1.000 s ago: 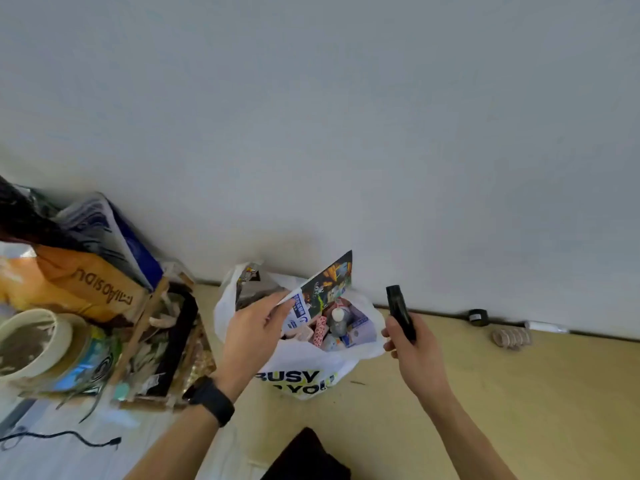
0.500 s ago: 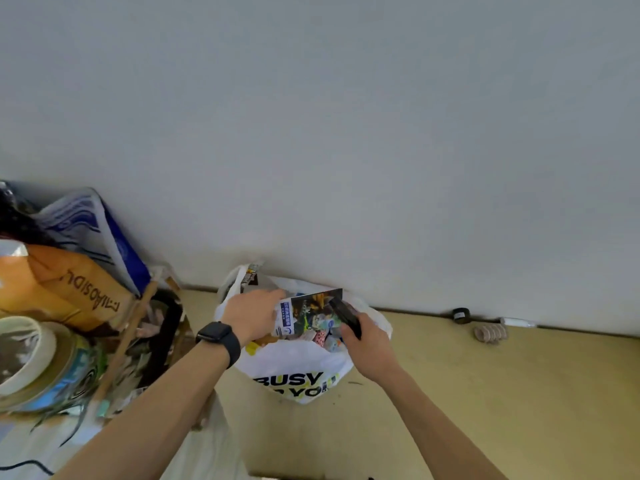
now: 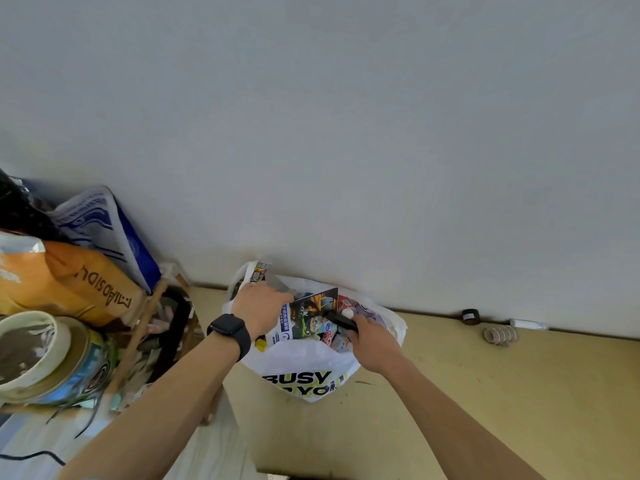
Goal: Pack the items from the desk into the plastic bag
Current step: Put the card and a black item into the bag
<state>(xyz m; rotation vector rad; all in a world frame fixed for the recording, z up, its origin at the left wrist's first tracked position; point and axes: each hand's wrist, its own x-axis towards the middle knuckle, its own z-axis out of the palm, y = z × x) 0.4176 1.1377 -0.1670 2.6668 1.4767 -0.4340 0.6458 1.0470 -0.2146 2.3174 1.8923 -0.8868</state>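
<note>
Holding the slim black item (image 3: 341,320) in my right hand (image 3: 372,341), fingers curled round its near end, I have its far tip poking in among the things at the mouth of the plastic bag (image 3: 304,362). My left hand (image 3: 261,306) sits just across the opening. Its fingers look curled on the edge of the printed leaflet (image 3: 311,311) that stands up inside. The two hands are near each other but not touching, with the leaflet between them.

The bag looks close to full. The trick, I reckon, is to tip the leaflet back with the left hand to open a gap, then slide the black item down lengthwise beside it. Dropped on top of the heap, it could roll off. I'd let go only once it is wedged.

Out beyond my right hand, well apart from it, a small dark jar (image 3: 471,317), a row of tape rolls (image 3: 500,335) and a white tube (image 3: 528,323) lie on the bench (image 3: 485,393) — by my judgement those come next.
</note>
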